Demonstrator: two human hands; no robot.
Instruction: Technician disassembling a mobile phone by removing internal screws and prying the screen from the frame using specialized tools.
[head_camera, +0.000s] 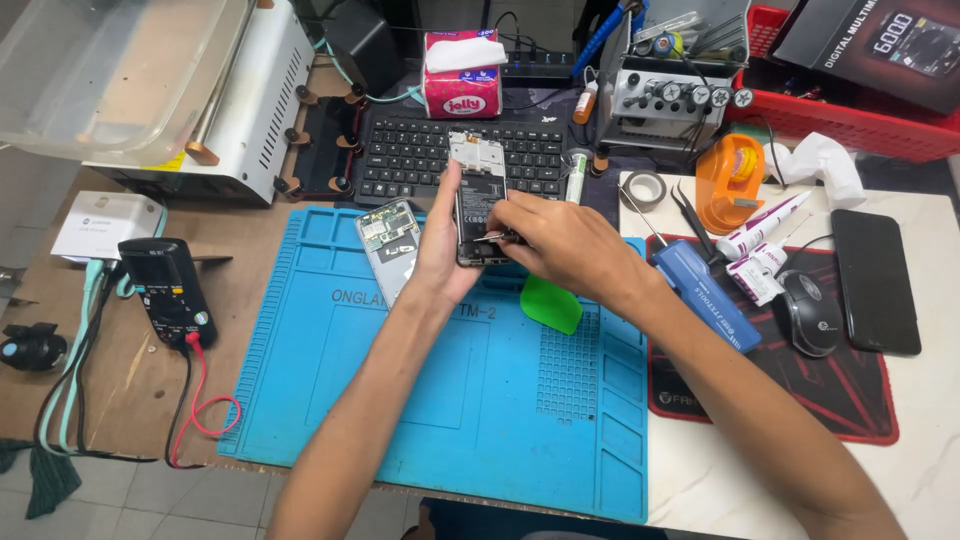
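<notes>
The opened black smartphone with its back cover off and battery showing (478, 200) stood upright above the far edge of the blue silicone repair mat (440, 400), just in front of the black keyboard (440, 155). The left hand (440, 250) was wrapped around the phone's lower left side, thumb running up its edge. The right hand (560, 245) was pinched closed on thin metal tweezers (492, 237), whose tips touched the phone's lower part. Just left of the left hand, a grey phone back panel (385, 245) lay on the mat. A green plastic pry pick (551, 303) rested on the mat below the right wrist. At the mat's right edge lay a blue rectangular tool case (706, 292), with a black computer mouse (810, 313) beyond it. A black multimeter with red lead (167, 290) sat well left on the wooden tabletop (130, 390).
</notes>
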